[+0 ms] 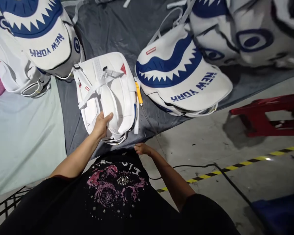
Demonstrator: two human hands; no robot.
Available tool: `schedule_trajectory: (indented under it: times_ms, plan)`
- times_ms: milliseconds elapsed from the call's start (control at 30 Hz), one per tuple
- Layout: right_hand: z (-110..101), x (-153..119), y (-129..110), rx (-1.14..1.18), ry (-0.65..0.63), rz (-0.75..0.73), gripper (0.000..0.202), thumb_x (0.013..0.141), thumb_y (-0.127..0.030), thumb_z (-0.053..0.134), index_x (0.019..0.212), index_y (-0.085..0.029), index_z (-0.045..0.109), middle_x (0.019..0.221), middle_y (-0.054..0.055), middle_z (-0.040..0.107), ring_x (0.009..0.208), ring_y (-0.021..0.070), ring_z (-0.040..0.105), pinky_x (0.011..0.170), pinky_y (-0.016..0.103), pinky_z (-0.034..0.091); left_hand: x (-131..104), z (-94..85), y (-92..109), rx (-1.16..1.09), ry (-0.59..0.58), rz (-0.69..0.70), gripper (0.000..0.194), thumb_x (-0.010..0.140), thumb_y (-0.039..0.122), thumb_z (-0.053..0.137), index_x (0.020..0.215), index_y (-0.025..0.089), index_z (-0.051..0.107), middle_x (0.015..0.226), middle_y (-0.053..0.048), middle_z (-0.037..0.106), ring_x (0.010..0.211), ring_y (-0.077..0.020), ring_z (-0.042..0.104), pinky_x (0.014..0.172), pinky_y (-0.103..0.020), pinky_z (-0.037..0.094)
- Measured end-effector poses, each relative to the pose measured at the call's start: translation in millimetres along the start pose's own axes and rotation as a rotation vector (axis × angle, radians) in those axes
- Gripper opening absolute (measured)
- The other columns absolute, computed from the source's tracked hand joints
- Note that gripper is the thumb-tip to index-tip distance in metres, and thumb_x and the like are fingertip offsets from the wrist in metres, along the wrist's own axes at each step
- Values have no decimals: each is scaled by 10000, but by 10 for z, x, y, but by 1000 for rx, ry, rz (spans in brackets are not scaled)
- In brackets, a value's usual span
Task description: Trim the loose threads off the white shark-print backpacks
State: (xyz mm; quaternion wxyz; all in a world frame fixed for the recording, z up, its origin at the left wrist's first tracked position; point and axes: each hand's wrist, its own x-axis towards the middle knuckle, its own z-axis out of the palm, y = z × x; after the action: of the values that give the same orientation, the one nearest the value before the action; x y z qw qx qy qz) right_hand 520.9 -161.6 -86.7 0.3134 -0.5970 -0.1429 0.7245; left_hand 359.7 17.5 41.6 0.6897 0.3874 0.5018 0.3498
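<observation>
While left hand's grip holds white backpack, most fingers hidden behind strap.

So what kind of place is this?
Probably a workshop or small factory that deals with bags. Several white bags share the same toothy pattern, an orange-handled tool lies beside one of them, and there's yellow-and-black floor tape.

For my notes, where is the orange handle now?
In the head view, the orange handle is near centre, just right of the held white bag.
</observation>
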Motion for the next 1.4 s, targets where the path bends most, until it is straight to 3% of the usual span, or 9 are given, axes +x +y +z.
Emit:
schedule_trajectory:
  times_ms: [100, 233, 333, 500, 667, 733, 833, 1033, 1400]
  plan:
    - [-113, -32, -362, -233, 171, -97, 206, 857, -266, 647, 701, -131, 642, 655, 43, 661, 555, 148, 599, 534, 255, 483, 35, -58, -20, -75, -38, -44, 616, 561, 439, 879, 1051, 156, 636, 939, -92, 753, 925, -268, 703, 842, -381, 556]
    - [-228, 454, -1213, -449, 678, -438, 319, 921, -252, 447, 1177, -154, 609, 1179, 131, 675, 1078, 235, 619, 913, 357, 493, 37, -117, -42, -117, -46, -66, 675, 547, 451, 893, 1080, 131, 631, 1008, -113, 746, 937, -276, 694, 859, -385, 533]
    - [-230, 909, -1772, -538, 713, -450, 354, 881, -280, 516, 1190, -127, 600, 1201, 167, 662, 1121, 277, 601, 972, 398, 462, 12, -124, -65, -143, -36, -53, 688, 553, 455, 893, 1099, 130, 627, 1017, -116, 743, 936, -279, 693, 861, -385, 523]
    - [-370, 1068, -2081, -589, 602, -404, 346, 823, -316, 577, 1115, -135, 625, 985, 121, 704, 905, 260, 658, 850, 375, 517, -16, -46, -134, -184, 77, -57, 604, 594, 490, 873, 1026, 139, 640, 930, -107, 746, 877, -269, 700, 815, -373, 533]
    - [-846, 415, -1999, -495, 466, -558, 391, 783, -366, 593, 1123, -177, 630, 1082, 99, 682, 982, 250, 649, 862, 389, 551, 71, 68, -258, -292, 216, -90, 525, 610, 487, 868, 934, 152, 626, 809, -85, 738, 718, -223, 693, 716, -348, 557]
    - [-1059, 101, -2053, -322, 271, -599, 486, 734, -389, 668, 1186, -226, 590, 1186, 81, 657, 1075, 247, 636, 912, 400, 547, 126, 88, -301, -303, 236, -116, 481, 651, 470, 848, 922, 150, 613, 755, -76, 727, 640, -203, 675, 639, -329, 551]
    - [-1295, -237, -2274, -182, -177, -382, 528, 756, -549, 675, 1174, -247, 562, 1083, 75, 682, 962, 237, 679, 856, 404, 572, 187, 91, -337, -277, 224, -135, 454, 697, 430, 830, 961, 137, 606, 725, -67, 717, 573, -179, 648, 585, -308, 538]
    - [-1364, -442, -2692, -892, -557, -131, 629, 859, -768, 441, 784, -164, 600, 688, 53, 631, 623, 166, 584, 609, 295, 483, 198, 114, -393, -199, 269, -131, 421, 774, 392, 780, 1044, 124, 599, 747, -79, 715, 600, -202, 673, 676, -364, 572]
    - [-1335, -521, -2978, -1161, -505, -307, 578, 879, -770, 389, 828, -204, 494, 563, -26, 523, 490, 122, 471, 520, 262, 362, 150, 182, -442, -135, 349, -131, 464, 769, 392, 778, 1125, 134, 630, 735, -63, 719, 632, -227, 692, 686, -371, 573]
